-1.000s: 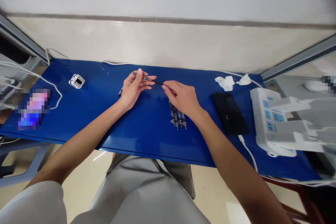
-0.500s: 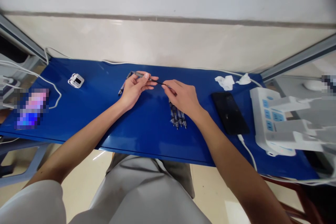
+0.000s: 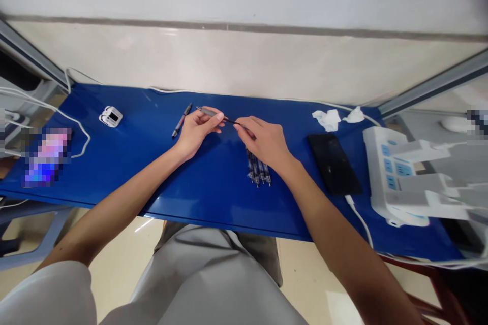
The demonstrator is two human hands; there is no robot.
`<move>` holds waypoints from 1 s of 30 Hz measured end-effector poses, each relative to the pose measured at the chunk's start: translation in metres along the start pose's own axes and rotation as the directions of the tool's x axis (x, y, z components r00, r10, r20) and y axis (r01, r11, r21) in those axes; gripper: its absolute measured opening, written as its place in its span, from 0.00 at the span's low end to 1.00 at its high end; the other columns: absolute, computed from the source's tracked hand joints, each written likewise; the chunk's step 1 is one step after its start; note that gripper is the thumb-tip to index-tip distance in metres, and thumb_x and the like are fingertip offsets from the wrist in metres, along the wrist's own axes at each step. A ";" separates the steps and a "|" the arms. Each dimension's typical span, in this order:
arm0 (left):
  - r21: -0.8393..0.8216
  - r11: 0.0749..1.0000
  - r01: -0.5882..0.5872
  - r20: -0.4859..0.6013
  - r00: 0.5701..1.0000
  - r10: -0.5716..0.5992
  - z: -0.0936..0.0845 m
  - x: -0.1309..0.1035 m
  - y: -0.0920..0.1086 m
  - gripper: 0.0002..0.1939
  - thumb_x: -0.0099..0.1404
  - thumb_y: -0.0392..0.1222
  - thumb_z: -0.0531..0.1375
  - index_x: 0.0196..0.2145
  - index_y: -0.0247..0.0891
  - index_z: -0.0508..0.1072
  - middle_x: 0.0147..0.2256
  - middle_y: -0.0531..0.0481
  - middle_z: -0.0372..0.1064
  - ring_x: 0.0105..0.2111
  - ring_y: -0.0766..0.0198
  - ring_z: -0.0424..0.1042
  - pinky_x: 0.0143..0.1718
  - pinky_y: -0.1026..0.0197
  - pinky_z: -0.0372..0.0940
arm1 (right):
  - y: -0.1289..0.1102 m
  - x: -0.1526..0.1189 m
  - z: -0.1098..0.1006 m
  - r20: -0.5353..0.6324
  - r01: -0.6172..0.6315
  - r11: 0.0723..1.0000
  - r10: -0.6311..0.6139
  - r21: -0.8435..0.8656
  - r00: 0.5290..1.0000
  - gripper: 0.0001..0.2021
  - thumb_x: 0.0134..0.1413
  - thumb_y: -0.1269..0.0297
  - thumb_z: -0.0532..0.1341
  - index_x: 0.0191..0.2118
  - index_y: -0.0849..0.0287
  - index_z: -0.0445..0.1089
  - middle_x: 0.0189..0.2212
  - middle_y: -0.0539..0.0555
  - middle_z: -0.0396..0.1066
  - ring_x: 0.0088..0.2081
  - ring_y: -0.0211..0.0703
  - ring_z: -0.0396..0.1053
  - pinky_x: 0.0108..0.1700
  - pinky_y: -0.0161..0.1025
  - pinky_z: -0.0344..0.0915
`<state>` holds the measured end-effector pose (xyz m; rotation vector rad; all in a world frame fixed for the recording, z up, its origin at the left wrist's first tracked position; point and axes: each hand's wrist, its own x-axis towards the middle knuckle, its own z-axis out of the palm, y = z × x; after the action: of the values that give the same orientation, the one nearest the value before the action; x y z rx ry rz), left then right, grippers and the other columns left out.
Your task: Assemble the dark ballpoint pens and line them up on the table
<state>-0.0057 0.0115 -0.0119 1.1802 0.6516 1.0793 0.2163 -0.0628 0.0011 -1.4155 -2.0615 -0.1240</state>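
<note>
A dark pen point(image 3: 206, 111) with a grey grip runs between my two hands, its tip pointing left. My left hand point(image 3: 195, 133) is closed around the grip end, thumb on top. My right hand point(image 3: 266, 142) pinches the thin dark part point(image 3: 230, 121) at the other end; whether this is a refill or the barrel I cannot tell. Several clear-ended pens point(image 3: 258, 168) lie side by side below my right hand, which partly covers them. Another pen point(image 3: 182, 120) rests on the table just left of my left hand.
On the blue table point(image 3: 213, 188) a white earbud case point(image 3: 111, 117) and a blurred phone point(image 3: 48, 156) lie to the left. Rightward are crumpled tissues point(image 3: 327, 120), a black phone point(image 3: 334, 163) on a cable and a white power strip point(image 3: 392, 172) with plugs. A wall point(image 3: 229, 61) stands behind.
My left fingers have curled in and shifted along the pen, and the grip shows more. The pen lying to the left is now fully uncovered. My right hand has barely moved.
</note>
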 end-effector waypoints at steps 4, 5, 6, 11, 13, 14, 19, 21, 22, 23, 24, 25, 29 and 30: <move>0.029 0.999 -0.014 0.019 1.000 0.014 -0.001 -0.001 -0.002 0.21 0.63 0.56 0.80 0.44 0.40 0.84 0.37 0.48 0.83 0.37 0.65 0.81 0.40 0.63 0.77 | 0.001 -0.001 0.001 -0.001 0.003 1.000 -0.003 0.001 1.000 0.19 0.85 0.51 0.53 0.55 0.53 0.79 0.44 0.55 0.85 0.37 0.44 0.79 0.35 0.41 0.61; 0.039 0.999 -0.021 0.030 0.999 0.020 0.000 -0.001 -0.002 0.20 0.63 0.56 0.80 0.44 0.40 0.85 0.37 0.48 0.82 0.37 0.64 0.81 0.40 0.63 0.77 | 0.001 -0.001 0.002 0.005 -0.003 1.000 0.003 0.001 1.000 0.19 0.85 0.50 0.53 0.55 0.54 0.78 0.44 0.56 0.85 0.37 0.45 0.79 0.35 0.41 0.61; 0.051 0.998 -0.029 0.042 0.999 0.026 0.000 -0.001 -0.002 0.20 0.63 0.56 0.80 0.44 0.40 0.85 0.37 0.48 0.82 0.37 0.64 0.81 0.40 0.62 0.77 | 0.001 -0.001 0.002 0.014 -0.013 1.000 0.013 0.004 1.000 0.19 0.84 0.49 0.53 0.55 0.54 0.77 0.42 0.56 0.84 0.37 0.46 0.79 0.35 0.41 0.60; 0.129 0.989 -0.070 0.085 0.995 0.060 0.003 -0.004 -0.001 0.21 0.62 0.56 0.80 0.43 0.39 0.86 0.36 0.47 0.83 0.35 0.63 0.80 0.40 0.60 0.77 | 0.000 -0.003 0.004 0.077 -0.090 0.992 0.083 0.092 0.994 0.19 0.81 0.44 0.57 0.57 0.55 0.67 0.32 0.51 0.79 0.30 0.46 0.75 0.32 0.40 0.57; 0.149 0.984 -0.093 0.097 0.992 0.079 0.005 -0.005 0.000 0.20 0.63 0.55 0.80 0.43 0.38 0.87 0.37 0.47 0.84 0.34 0.64 0.80 0.39 0.60 0.77 | 0.000 -0.003 0.005 0.093 -0.099 0.987 0.088 0.124 0.992 0.16 0.81 0.46 0.56 0.55 0.55 0.65 0.31 0.50 0.77 0.29 0.45 0.74 0.32 0.40 0.55; 0.157 0.982 -0.103 0.103 0.991 0.087 0.005 -0.006 0.001 0.19 0.63 0.55 0.80 0.42 0.39 0.87 0.37 0.47 0.84 0.34 0.64 0.79 0.39 0.60 0.77 | 0.000 -0.004 0.005 0.100 -0.095 0.987 0.083 0.130 0.992 0.14 0.81 0.48 0.56 0.54 0.54 0.65 0.31 0.49 0.77 0.28 0.45 0.74 0.32 0.40 0.55; 0.189 0.976 -0.109 0.147 0.986 0.082 0.006 -0.008 0.002 0.19 0.62 0.55 0.80 0.41 0.39 0.88 0.39 0.45 0.84 0.34 0.64 0.79 0.37 0.60 0.76 | 0.001 -0.005 0.006 0.122 -0.058 0.990 0.042 0.125 0.992 0.11 0.81 0.52 0.57 0.49 0.53 0.65 0.32 0.51 0.78 0.30 0.46 0.75 0.32 0.40 0.54; 0.203 0.973 -0.107 0.165 0.984 0.074 0.006 -0.008 0.002 0.18 0.62 0.55 0.80 0.41 0.40 0.88 0.38 0.46 0.84 0.33 0.64 0.78 0.37 0.60 0.75 | 0.001 -0.006 0.006 0.124 -0.047 0.992 0.032 0.121 0.992 0.11 0.82 0.52 0.57 0.49 0.53 0.66 0.34 0.52 0.79 0.31 0.46 0.75 0.33 0.40 0.53; 0.207 0.972 -0.108 0.167 0.983 0.074 0.005 -0.008 0.001 0.18 0.62 0.55 0.80 0.42 0.40 0.88 0.38 0.46 0.84 0.33 0.64 0.78 0.37 0.60 0.75 | 0.001 -0.006 0.006 0.128 -0.042 0.992 0.027 0.121 0.991 0.11 0.82 0.52 0.57 0.49 0.53 0.67 0.34 0.52 0.79 0.31 0.46 0.75 0.33 0.40 0.54; 0.207 0.972 -0.110 0.166 0.983 0.076 0.004 -0.008 0.001 0.18 0.62 0.55 0.80 0.42 0.40 0.88 0.38 0.46 0.84 0.33 0.64 0.78 0.37 0.60 0.75 | 0.001 -0.006 0.006 0.134 -0.040 0.992 0.023 0.123 0.991 0.11 0.82 0.51 0.56 0.49 0.53 0.67 0.35 0.53 0.79 0.32 0.46 0.75 0.33 0.40 0.54; 0.204 0.972 -0.113 0.163 0.983 0.079 0.004 -0.007 0.000 0.17 0.62 0.54 0.80 0.42 0.40 0.88 0.39 0.46 0.84 0.34 0.64 0.78 0.37 0.60 0.75 | 0.001 -0.006 0.005 0.138 -0.039 0.991 0.021 0.126 0.990 0.12 0.83 0.51 0.56 0.49 0.53 0.68 0.36 0.53 0.79 0.32 0.46 0.75 0.33 0.40 0.55; 0.201 0.973 -0.114 0.161 0.984 0.082 0.004 -0.007 0.000 0.17 0.62 0.54 0.80 0.42 0.41 0.88 0.39 0.46 0.84 0.34 0.64 0.78 0.37 0.60 0.75 | 0.001 -0.006 0.005 0.140 -0.039 0.991 0.020 0.130 0.990 0.12 0.83 0.51 0.55 0.49 0.53 0.68 0.37 0.54 0.80 0.33 0.47 0.75 0.34 0.40 0.56; 0.186 0.976 -0.114 0.145 0.986 0.087 0.005 -0.006 0.001 0.17 0.62 0.54 0.80 0.42 0.41 0.88 0.39 0.46 0.84 0.33 0.64 0.78 0.37 0.59 0.76 | -0.001 -0.005 0.005 0.144 -0.064 0.982 0.039 0.180 0.989 0.12 0.83 0.50 0.56 0.49 0.52 0.68 0.41 0.56 0.81 0.38 0.49 0.78 0.37 0.42 0.61; 0.180 0.977 -0.113 0.142 0.986 0.088 0.005 -0.006 0.001 0.17 0.62 0.54 0.80 0.41 0.41 0.88 0.39 0.46 0.84 0.33 0.64 0.78 0.37 0.59 0.76 | -0.002 -0.004 0.005 0.143 -0.083 0.974 0.054 0.209 0.988 0.12 0.82 0.50 0.57 0.50 0.52 0.68 0.43 0.57 0.81 0.39 0.50 0.79 0.37 0.42 0.63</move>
<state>-0.0040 0.0035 -0.0100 1.4491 0.6038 1.0297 0.2135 -0.0650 -0.0050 -1.3917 -2.0614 0.2241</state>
